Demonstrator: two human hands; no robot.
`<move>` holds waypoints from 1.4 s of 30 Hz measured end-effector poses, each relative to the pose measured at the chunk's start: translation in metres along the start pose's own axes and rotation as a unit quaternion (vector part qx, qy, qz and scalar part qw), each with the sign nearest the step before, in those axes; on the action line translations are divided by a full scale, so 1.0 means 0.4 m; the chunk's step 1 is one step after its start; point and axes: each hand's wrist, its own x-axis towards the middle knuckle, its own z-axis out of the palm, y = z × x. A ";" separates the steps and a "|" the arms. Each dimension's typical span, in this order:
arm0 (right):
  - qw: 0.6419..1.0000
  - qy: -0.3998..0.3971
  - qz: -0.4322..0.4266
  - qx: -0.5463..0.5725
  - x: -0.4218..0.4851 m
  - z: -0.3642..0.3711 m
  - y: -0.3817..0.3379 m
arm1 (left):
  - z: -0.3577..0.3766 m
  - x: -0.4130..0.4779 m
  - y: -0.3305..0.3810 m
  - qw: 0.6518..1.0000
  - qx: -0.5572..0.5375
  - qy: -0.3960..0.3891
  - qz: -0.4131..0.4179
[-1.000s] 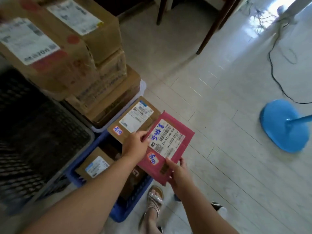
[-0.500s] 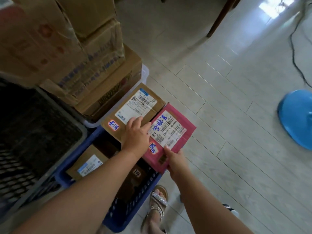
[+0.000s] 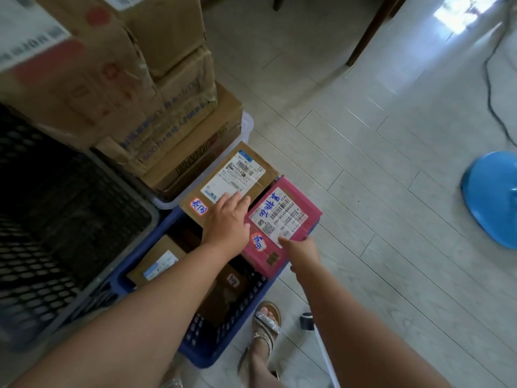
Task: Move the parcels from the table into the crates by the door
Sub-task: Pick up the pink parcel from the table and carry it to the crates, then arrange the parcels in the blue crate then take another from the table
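- My left hand point(image 3: 226, 219) lay flat, fingers straight and apart, on the brown parcel point(image 3: 237, 175) at the 12 o'clock end of the blue crate point(image 3: 195, 351). Its thumb side touched the edge of the pink parcel point(image 3: 288, 219).
- My right hand point(image 3: 300, 249) was clamped on the pink parcel's near edge at 5 o'clock, thumb on top by the label's corner. The other fingers were out of sight beneath it.
- The pink parcel sat label-up just beside the brown one, on its 3 o'clock side. It lay over the crate's right-hand rim, tilted a little. Whether its weight already rested on the crate I could not tell.
- Done so far, by my reading: the blue crate held the brown parcel, a second labelled parcel point(image 3: 156, 261) at its 7 o'clock end and a dark package point(image 3: 232, 284) lower down between them.
- At 11 o'clock a pale crate point(image 3: 247, 121) carried a tall stack of cartons point(image 3: 167, 107), which looked full.
- At 9 o'clock stood a dark mesh crate point(image 3: 56, 219); I could make out nothing in it.
- Left to do, I judged: seat the pink parcel inside the rim and let go. The table was outside the picture, so how many parcels waited there I could not say.
- My sandalled foot point(image 3: 267, 317) stood at 6 o'clock by the crate's corner, and a blue fan base point(image 3: 492, 197) lay well apart at 3 o'clock.
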 end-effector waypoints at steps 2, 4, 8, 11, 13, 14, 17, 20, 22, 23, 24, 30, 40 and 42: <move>1.000 -0.004 -0.015 -0.001 -0.063 -0.021 -0.026 | -0.046 -0.032 0.019 1.000 -0.012 0.004 -0.006; 1.000 -0.013 -0.027 -0.009 -0.140 -0.039 -0.056 | -0.098 -0.072 0.041 1.000 -0.024 0.007 -0.007; 0.998 -0.018 -0.063 -0.011 -0.341 -0.080 -0.105 | -0.238 -0.198 0.084 0.998 -0.060 0.015 -0.017; 0.997 -0.008 -0.079 0.020 -0.519 -0.114 -0.131 | -0.360 -0.324 0.106 0.996 -0.087 0.028 -0.019; 0.995 -0.005 -0.085 0.052 -0.639 -0.135 -0.140 | -0.445 -0.414 0.114 0.994 -0.103 0.045 -0.017; 0.994 -0.005 -0.085 0.074 -0.700 -0.143 -0.144 | -0.485 -0.459 0.117 0.992 -0.111 0.053 -0.016; 0.988 -0.014 -0.096 0.116 -0.856 -0.151 -0.150 | -0.591 -0.579 0.118 0.986 -0.143 0.083 -0.013; 0.982 -0.024 -0.144 0.116 -0.983 -0.148 -0.155 | -0.674 -0.680 0.121 0.975 -0.181 0.132 -0.013; 0.976 -0.031 -0.183 0.112 -1.057 -0.145 -0.156 | -0.719 -0.749 0.125 0.966 -0.196 0.166 -0.015; 0.974 -0.031 -0.197 0.107 -1.082 -0.142 -0.160 | -0.737 -0.772 0.127 0.963 -0.203 0.178 -0.018; 0.971 -0.035 -0.212 0.103 -1.115 -0.141 -0.159 | -0.754 -0.805 0.127 0.958 -0.212 0.192 -0.019; 0.930 -0.102 -0.348 0.060 -1.331 -0.137 -0.138 | -0.850 -1.058 0.110 0.920 -0.212 0.328 -0.030; 0.832 -0.209 -0.514 -0.032 -1.713 -0.038 -0.037 | -0.965 -1.505 0.000 0.848 -0.233 0.461 -0.123; 0.820 -0.229 -0.524 -0.035 -1.765 -0.002 -0.016 | -0.979 -1.573 -0.027 0.826 -0.245 0.489 -0.136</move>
